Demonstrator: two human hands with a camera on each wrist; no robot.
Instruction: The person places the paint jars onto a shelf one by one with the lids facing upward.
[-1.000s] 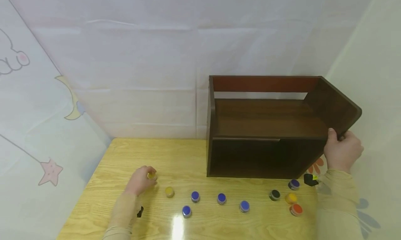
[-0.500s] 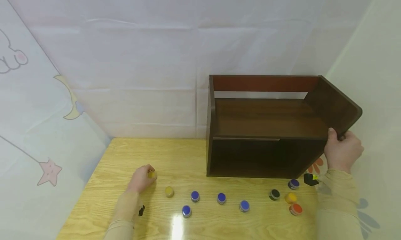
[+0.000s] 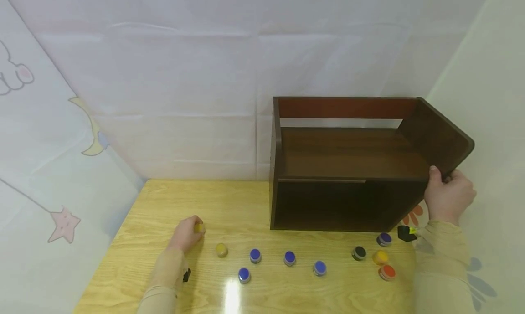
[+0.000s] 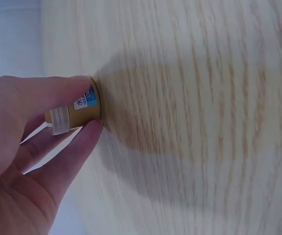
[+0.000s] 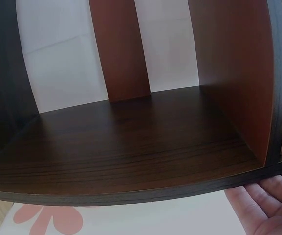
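With thumb and fingers my left hand (image 3: 186, 234) pinches an ochre-yellow paint pot (image 4: 86, 108), its base at the wooden tabletop. A ribbed clear lid and a small blue-and-white label show on it in the left wrist view. A second ochre pot (image 3: 221, 250) stands just to its right. My right hand (image 3: 449, 198) grips a dark brown two-tier wooden shelf (image 3: 352, 154) by its right side. In the head view the thumb lies at the shelf's front edge. Fingers (image 5: 258, 200) show against the outer face of the side panel in the right wrist view.
Several blue-lidded paint pots (image 3: 289, 258) stand along the table (image 3: 205, 200) before the shelf. Near its right corner are a black pot (image 3: 359, 253), a dark blue pot (image 3: 384, 239), an orange-yellow pot (image 3: 380, 258) and a red pot (image 3: 387, 272). Fabric-covered walls (image 3: 184, 100) enclose the table.
My left hand has closed in slightly around the ochre pot, which stays in about the same spot. The right hand and shelf hold still.
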